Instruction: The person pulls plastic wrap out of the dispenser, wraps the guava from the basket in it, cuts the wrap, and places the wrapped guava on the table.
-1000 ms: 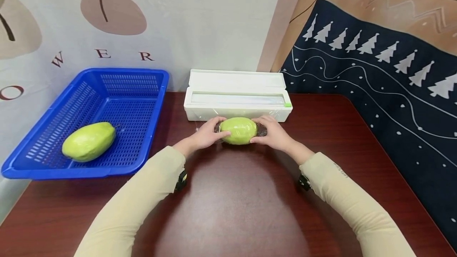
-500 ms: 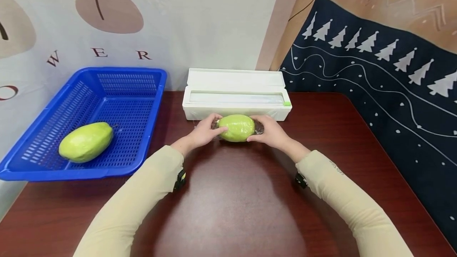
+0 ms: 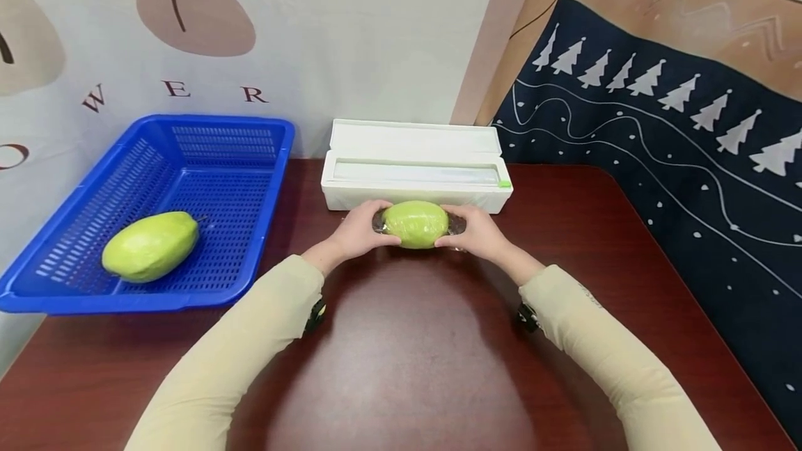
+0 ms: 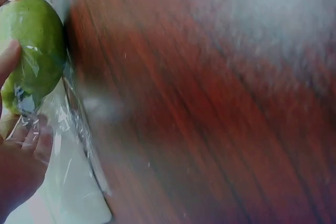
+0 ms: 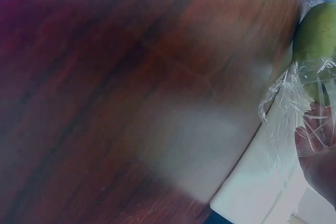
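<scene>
A green papaya (image 3: 416, 224), glossy with clear cling film, lies crosswise in front of the white cling film box (image 3: 416, 197). My left hand (image 3: 360, 230) grips its left end, thumb at the near side and fingers behind. At the right end my right hand (image 3: 475, 230) holds it the same way. In the left wrist view, film clings to the papaya (image 4: 39, 51) and bunches over the fingertips. Loose, crumpled film (image 5: 283, 103) hangs beside the papaya in the right wrist view, over the white box. Fingers behind the fruit are partly hidden.
A blue plastic basket (image 3: 250, 277) stands at the left, with another green papaya (image 3: 150, 247) in it. The box's lid (image 3: 413, 138) is raised, and a green slider (image 3: 504, 184) sits at its right. Behind the brown table (image 3: 401, 367) hang printed cloths.
My left thumb has slid lower, toward the papaya's near edge. Both hands keep their hold at its ends, in nearly the same place. The head view has shifted slightly.
</scene>
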### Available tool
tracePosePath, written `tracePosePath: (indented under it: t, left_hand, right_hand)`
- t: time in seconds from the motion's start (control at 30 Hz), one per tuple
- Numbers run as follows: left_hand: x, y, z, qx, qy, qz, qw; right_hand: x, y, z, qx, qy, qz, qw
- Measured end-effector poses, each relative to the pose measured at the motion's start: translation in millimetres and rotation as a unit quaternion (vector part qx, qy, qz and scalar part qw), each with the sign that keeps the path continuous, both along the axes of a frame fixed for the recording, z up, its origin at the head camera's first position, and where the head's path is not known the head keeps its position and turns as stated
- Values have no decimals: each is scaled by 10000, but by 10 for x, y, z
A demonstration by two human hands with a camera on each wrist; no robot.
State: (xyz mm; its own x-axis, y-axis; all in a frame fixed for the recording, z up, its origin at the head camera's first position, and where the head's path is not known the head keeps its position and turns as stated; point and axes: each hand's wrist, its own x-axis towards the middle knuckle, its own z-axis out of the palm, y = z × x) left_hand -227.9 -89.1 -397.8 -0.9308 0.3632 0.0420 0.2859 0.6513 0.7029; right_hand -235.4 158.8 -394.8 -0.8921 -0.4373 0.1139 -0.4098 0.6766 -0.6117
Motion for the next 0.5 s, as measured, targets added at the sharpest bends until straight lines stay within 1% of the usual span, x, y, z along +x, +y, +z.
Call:
tracePosePath:
  t: [0.13, 0.27, 0.37, 0.5]
  left_hand:
    - [-16, -21, -20, 257, -206, 14, 9995]
    - [-22, -38, -31, 372, -275, 49, 9989]
    - [-27, -47, -20, 455, -263, 73, 9986]
    - [-34, -51, 12, 431, -340, 117, 9984]
  right_hand:
    - [11, -19, -3, 129, 156, -8, 9998]
    - [22, -35, 0, 28, 226, 9, 9997]
    - [10, -40, 4, -180, 130, 13, 9998]
    - [-22, -30, 4, -342, -250, -114, 9990]
